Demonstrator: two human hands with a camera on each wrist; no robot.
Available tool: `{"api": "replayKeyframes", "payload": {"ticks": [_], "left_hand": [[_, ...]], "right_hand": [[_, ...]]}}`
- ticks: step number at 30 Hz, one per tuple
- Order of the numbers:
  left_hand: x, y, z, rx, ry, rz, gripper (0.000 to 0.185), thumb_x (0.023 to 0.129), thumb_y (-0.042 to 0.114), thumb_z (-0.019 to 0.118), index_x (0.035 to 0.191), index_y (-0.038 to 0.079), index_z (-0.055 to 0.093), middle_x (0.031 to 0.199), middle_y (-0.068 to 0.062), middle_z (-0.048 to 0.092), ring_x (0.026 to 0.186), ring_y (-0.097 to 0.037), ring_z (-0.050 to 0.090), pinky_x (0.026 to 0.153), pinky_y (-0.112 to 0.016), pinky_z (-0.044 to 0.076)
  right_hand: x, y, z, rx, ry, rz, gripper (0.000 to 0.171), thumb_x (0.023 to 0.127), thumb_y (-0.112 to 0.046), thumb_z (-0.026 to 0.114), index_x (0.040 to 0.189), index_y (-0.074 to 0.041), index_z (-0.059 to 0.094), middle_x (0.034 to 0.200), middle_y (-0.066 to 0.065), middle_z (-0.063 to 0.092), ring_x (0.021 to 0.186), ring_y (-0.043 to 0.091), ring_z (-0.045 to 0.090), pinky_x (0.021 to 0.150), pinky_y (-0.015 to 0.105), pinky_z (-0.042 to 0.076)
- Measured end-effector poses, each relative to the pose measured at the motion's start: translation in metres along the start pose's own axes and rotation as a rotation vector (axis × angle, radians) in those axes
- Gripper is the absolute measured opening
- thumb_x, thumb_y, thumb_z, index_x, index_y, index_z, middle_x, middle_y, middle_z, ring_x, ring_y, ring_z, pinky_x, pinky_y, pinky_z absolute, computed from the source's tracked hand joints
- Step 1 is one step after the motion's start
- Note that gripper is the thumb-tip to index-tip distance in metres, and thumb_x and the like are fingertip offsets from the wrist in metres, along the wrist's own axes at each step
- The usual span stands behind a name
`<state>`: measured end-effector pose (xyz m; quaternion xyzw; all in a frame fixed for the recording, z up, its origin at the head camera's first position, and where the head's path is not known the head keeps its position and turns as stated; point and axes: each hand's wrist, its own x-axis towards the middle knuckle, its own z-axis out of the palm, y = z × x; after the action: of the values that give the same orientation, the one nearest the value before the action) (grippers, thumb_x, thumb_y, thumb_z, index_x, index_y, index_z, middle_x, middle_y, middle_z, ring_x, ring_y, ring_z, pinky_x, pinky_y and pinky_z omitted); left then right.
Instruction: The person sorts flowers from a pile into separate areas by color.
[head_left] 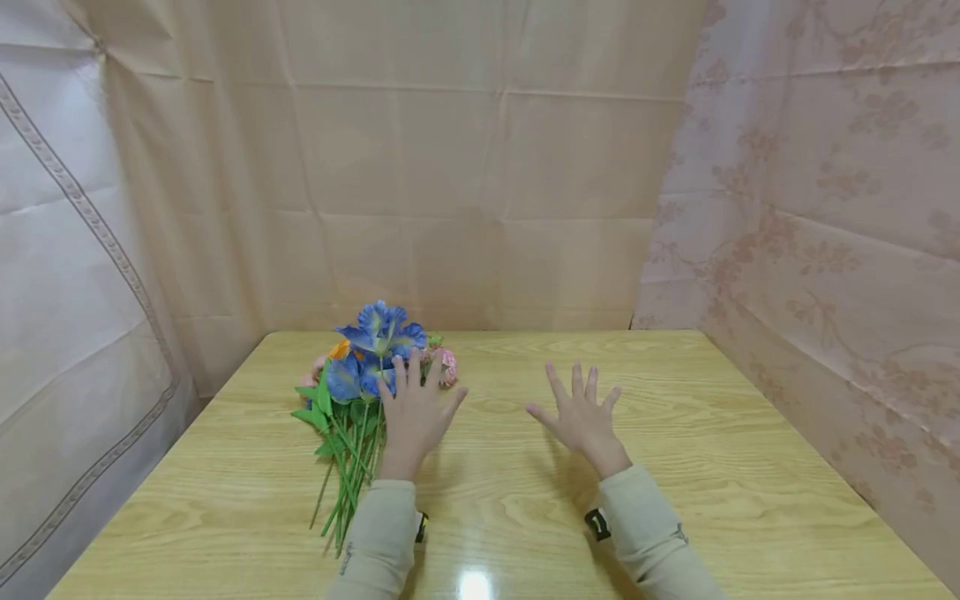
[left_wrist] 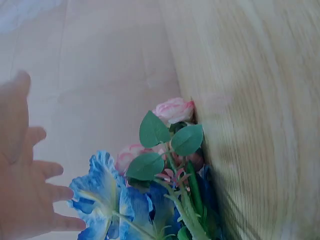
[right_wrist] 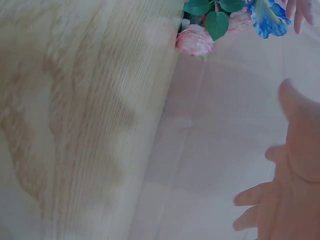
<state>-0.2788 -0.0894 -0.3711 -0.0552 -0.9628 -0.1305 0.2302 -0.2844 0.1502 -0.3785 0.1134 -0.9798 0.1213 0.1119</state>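
I am holding my left hand [head_left: 417, 414] and my right hand [head_left: 582, 419] with fingers spread wide, gripping nothing; the flowers [head_left: 367, 383] are lying leftward, nearer my left hand, stems pointing toward me.

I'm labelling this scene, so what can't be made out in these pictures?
Orange flower: mostly behind the blue flowers, head view.
Number of green stems: they overlap, head view.
Marking on left sleeve: too small, head view.
Right sleeve: cut off by bottom edge, head view.
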Motion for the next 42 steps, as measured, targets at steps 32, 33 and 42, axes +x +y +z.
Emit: {"api": "replayKeyframes", "payload": {"ticks": [32, 33, 42], "left_hand": [[-0.008, -0.053, -0.008, -0.041, -0.020, -0.430, 0.011, 0.079, 0.002, 0.053, 0.072, -0.003, 0.061, 0.070, -0.023, 0.060, 0.061, -0.037, 0.058, 0.045, -0.046, 0.042], [-0.009, -0.054, -0.007, -0.044, -0.025, -0.429, 0.012, 0.079, 0.002, 0.053, 0.072, -0.003, 0.061, 0.071, -0.023, 0.060, 0.061, -0.037, 0.058, 0.045, -0.046, 0.043], [-0.012, -0.059, -0.002, -0.085, 0.012, -0.396, 0.016, 0.078, 0.010, 0.064, 0.079, -0.006, 0.062, 0.076, -0.026, 0.060, 0.066, -0.041, 0.059, 0.051, -0.049, 0.045]], "right_hand": [[-0.004, -0.004, 0.002, 0.033, 0.229, -0.096, 0.031, 0.083, -0.028, 0.063, 0.091, 0.002, 0.066, 0.042, -0.006, 0.040, 0.036, 0.005, 0.024, 0.033, 0.018, 0.022], [-0.004, -0.004, 0.002, 0.030, 0.228, -0.097, 0.031, 0.083, -0.028, 0.063, 0.091, 0.002, 0.066, 0.042, -0.006, 0.040, 0.036, 0.005, 0.024, 0.033, 0.018, 0.022], [-0.004, -0.004, 0.004, 0.034, 0.207, -0.087, 0.032, 0.083, -0.029, 0.062, 0.091, 0.002, 0.066, 0.045, -0.004, 0.044, 0.036, 0.005, 0.025, 0.033, 0.018, 0.021]]}}
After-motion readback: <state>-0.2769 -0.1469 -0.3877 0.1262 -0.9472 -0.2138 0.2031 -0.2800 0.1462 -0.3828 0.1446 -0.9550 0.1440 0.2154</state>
